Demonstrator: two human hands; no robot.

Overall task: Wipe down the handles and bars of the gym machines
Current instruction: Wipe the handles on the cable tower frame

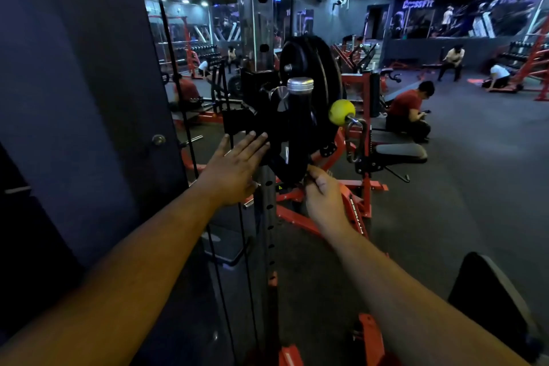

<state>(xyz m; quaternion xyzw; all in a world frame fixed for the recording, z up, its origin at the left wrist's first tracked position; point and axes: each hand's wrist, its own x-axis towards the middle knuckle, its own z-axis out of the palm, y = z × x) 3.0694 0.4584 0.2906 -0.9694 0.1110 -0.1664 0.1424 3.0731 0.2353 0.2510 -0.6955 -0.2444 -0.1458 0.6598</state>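
Left hand (237, 171) was flat and open, fingers straight, fingertips against the black carriage block (237, 123) on the perforated upright (269, 217) of the cable machine, just left of the weight plates (292, 140). Right hand (322, 197) sat at the lower edge of the front plate, fingers curled and pinching something small and dark there; couldn't tell what it was, too dark. No cloth visible in either hand. Plates hung stacked on a horizontal peg with a silver end cap (300, 85), a bigger plate (315, 68) behind them. Yellow ball stopper (341, 111) with a steel carabiner (355, 140) hung just right of the plates, touched by neither hand. Black cables (184, 116) ran vertically left of the upright, in front of a dark panel (83, 98). Red machine frames (356, 187) and a black padded bench (401, 153) stood behind. A person in a red shirt (408, 111) sat on the floor further back, others well beyond.
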